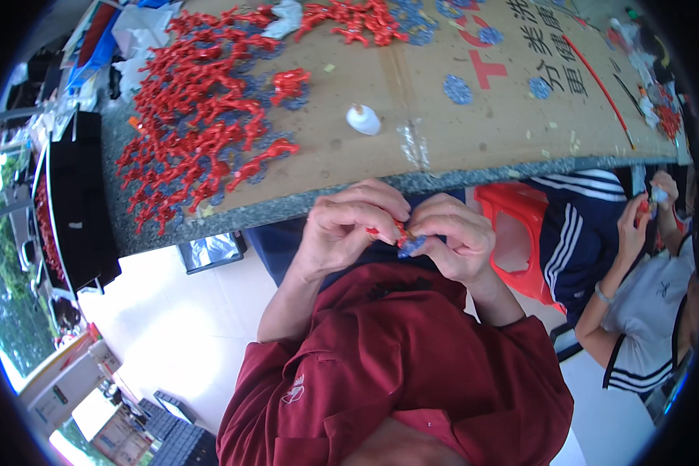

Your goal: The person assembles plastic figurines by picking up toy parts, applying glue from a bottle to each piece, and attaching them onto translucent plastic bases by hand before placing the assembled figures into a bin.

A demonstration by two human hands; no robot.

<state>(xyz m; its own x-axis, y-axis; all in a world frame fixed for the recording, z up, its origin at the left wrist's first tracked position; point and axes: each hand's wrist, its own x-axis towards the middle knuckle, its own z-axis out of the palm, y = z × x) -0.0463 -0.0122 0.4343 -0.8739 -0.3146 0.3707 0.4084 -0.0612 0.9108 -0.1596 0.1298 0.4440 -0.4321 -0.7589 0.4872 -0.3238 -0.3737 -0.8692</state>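
Just off the table's near edge, my left hand (348,223) pinches a small red plastic figure (401,231), most of it hidden by the fingers. My right hand (460,237) closes on the blue translucent piece (412,247) at its lower end. The two hands meet around this one item, fingertips almost touching. Beyond them on the cardboard stands a small white bottle (363,119) with a pale tip. A large heap of similar red figures (202,101) with blue pieces beneath covers the table's left side.
Cardboard (435,132) covers the stone-edged table (318,191). Loose blue pieces (457,89) and a thin red rod (602,85) lie to the right. At the right, another person's hands (637,217) hold a small item, near a red stool (512,248). A black bin (85,202) stands left.
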